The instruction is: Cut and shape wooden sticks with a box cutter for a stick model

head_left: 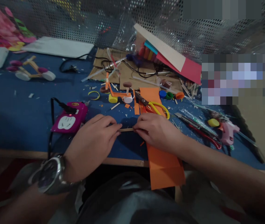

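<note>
My left hand (92, 146), with a wristwatch (49, 175) on its wrist, and my right hand (155, 130) meet over the blue table top (18, 115). Each pinches one end of a thin wooden stick (126, 129) held level between them. A long orange paper strip (162, 165) lies under my right hand and hangs over the table's front edge. Yellow-handled scissors (154, 106) rest on the orange paper just beyond my right hand. A small orange paper and stick model with bottle-cap wheels (119, 93) stands farther back.
A magenta power socket (70, 119) with a black cable lies left of my left hand. A pink glue gun (228, 132) and a red cutter (204, 133) lie at right. Cardboard (123, 73), coloured sheets (172, 57) and a stick vehicle (31, 71) sit behind. Paper scraps litter the table.
</note>
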`<state>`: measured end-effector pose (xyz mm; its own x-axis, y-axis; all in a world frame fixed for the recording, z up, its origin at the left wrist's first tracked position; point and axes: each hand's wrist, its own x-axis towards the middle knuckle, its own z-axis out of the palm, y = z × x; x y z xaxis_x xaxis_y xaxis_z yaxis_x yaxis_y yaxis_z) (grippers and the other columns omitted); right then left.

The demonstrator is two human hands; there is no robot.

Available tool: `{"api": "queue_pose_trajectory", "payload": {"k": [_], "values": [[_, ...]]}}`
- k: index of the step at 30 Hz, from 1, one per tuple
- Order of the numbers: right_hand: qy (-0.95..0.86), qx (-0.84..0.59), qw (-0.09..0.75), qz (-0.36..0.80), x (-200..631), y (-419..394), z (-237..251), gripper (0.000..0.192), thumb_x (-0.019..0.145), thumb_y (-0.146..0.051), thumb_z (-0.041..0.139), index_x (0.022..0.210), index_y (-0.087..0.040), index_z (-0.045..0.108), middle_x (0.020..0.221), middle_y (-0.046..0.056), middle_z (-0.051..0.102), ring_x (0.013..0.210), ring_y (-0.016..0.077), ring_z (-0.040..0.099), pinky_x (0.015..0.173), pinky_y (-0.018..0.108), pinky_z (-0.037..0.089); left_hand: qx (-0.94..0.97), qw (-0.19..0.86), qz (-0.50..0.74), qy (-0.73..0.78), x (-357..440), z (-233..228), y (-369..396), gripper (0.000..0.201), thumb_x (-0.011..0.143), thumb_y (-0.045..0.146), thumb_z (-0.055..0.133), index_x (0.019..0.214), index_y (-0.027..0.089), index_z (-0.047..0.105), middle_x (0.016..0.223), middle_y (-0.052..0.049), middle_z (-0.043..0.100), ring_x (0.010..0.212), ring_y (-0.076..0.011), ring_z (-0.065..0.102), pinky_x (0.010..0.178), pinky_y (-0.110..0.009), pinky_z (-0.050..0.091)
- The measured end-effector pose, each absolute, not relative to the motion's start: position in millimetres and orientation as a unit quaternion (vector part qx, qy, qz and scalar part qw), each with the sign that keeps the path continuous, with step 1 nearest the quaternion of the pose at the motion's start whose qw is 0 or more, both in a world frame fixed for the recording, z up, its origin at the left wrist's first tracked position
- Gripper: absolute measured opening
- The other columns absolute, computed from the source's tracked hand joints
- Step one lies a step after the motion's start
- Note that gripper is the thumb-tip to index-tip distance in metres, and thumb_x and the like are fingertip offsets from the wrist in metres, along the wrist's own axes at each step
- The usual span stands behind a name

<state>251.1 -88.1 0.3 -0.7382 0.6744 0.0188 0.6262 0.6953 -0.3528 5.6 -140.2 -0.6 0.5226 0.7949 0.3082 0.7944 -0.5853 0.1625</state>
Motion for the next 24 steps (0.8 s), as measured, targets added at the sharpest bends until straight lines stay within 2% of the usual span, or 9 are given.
{"api": "queue_pose_trajectory", "payload": {"k": [4, 12, 19, 24], "values": [[-0.911, -0.369, 0.059, 0.177, 250.8, -87.8, 2.9, 0.022, 0.105, -0.017, 0.061, 0.107, -0.013, 0.082, 0.105, 0.013, 0.077, 0.099, 0.0251, 0.071, 0.088, 0.036, 0.050, 0.881, 0.025, 0.179, 0.437, 6.4, -8.0, -131.1, 0.028, 0.106, 0.012, 0.055, 0.100, 0.017, 0.081, 0.096, -0.006, 0.074, 0.090, -0.0235, 0.066, 0.081, -0.039, 0.054], [-0.902, -0.381, 0.101, 0.175, 265.5, -92.9, 5.0, 0.022, 0.099, -0.008, 0.060, 0.109, -0.015, 0.079, 0.103, 0.011, 0.076, 0.098, 0.0237, 0.070, 0.090, 0.035, 0.050, 0.874, 0.040, 0.170, 0.454, 3.2, -8.6, -130.5, 0.025, 0.106, 0.015, 0.057, 0.105, 0.018, 0.082, 0.094, -0.005, 0.072, 0.089, -0.0239, 0.067, 0.078, -0.040, 0.054], [-0.900, -0.387, 0.120, 0.159, 271.9, -96.8, 0.4, 0.026, 0.104, -0.020, 0.065, 0.126, -0.017, 0.078, 0.111, 0.012, 0.075, 0.104, 0.0254, 0.071, 0.088, 0.036, 0.053, 0.868, 0.037, 0.153, 0.470, 2.7, -7.3, -132.9, 0.030, 0.108, 0.017, 0.053, 0.105, 0.020, 0.083, 0.094, -0.005, 0.073, 0.088, -0.0234, 0.068, 0.077, -0.040, 0.053], [-0.897, -0.406, 0.090, 0.149, 268.0, -99.8, 4.5, 0.015, 0.102, -0.020, 0.069, 0.107, -0.015, 0.081, 0.105, 0.011, 0.074, 0.100, 0.0256, 0.072, 0.086, 0.037, 0.054, 0.864, 0.037, 0.167, 0.473, 1.0, -8.2, -132.7, 0.030, 0.108, 0.020, 0.053, 0.103, 0.018, 0.083, 0.092, -0.006, 0.073, 0.086, -0.0236, 0.069, 0.076, -0.040, 0.054]]}}
